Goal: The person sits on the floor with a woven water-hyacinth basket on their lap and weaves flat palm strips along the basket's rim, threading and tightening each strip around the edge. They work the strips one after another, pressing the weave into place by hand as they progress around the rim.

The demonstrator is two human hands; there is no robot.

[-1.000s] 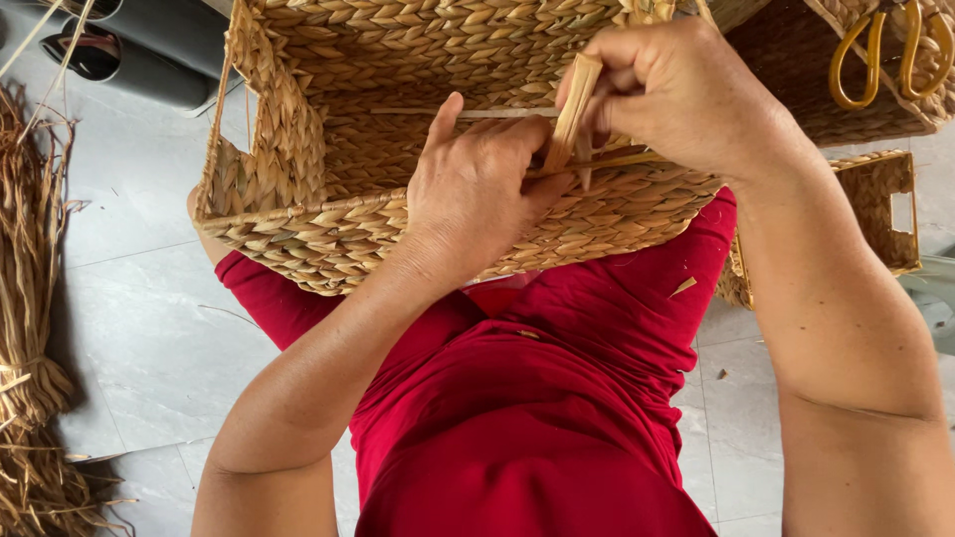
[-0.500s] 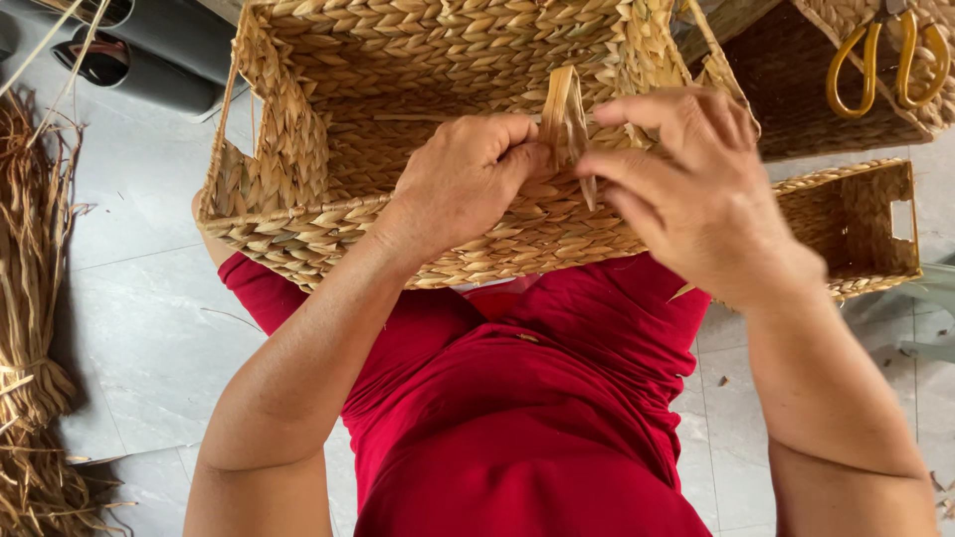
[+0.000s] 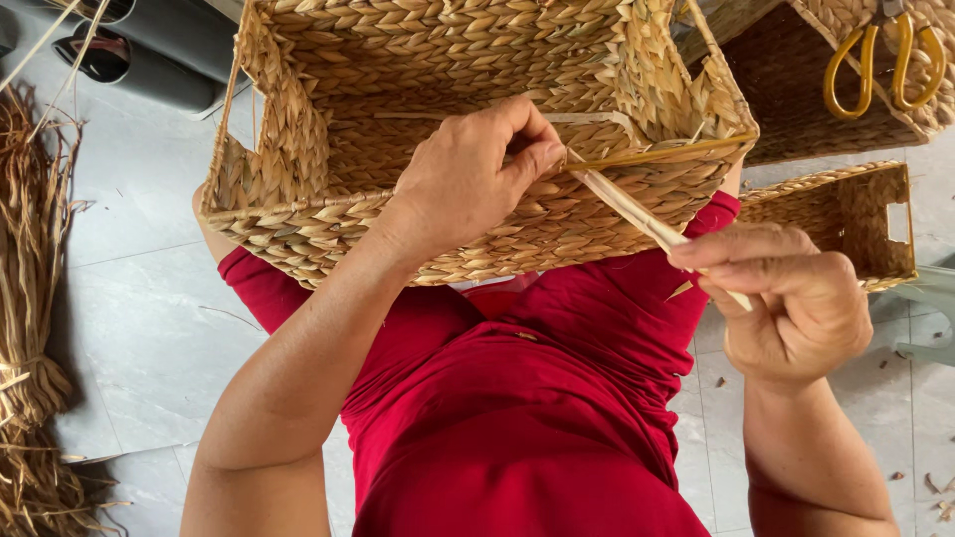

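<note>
Your left hand (image 3: pixel 468 179) rests on the near rim of the woven basket (image 3: pixel 328 214), which sits on your lap against the red garment (image 3: pixel 537 398). The fingers (image 3: pixel 532 149) are curled closed and press down on the rim, pinning the base of the fibre strand (image 3: pixel 622 204) where it leaves the weave. The thumb lies along the outer wall of the basket, just under the rim.

Your right hand (image 3: pixel 796 303) is clear of the basket, to its right and nearer your body. Its thumb and forefinger are pinched shut on the free end of the strand; the other 3 fingers are folded into the palm. The strand runs taut and straight from the left fingertips down to this pinch, passing over the basket's outer wall. A short tip sticks out past the right thumb.

A thin yellowish rod (image 3: pixel 657 154) lies along the rim from the left fingertips toward the basket's right corner.

Behind the basket stand 2 more woven baskets (image 3: pixel 856 214). Yellow-handled scissors (image 3: pixel 880 60) lie on the farther 1. A bundle of dried fibre (image 3: pixel 35 298) lies on the grey tiled floor (image 3: pixel 139 328) at your left. Dark cylinders (image 3: pixel 149 55) lie at the top left.
</note>
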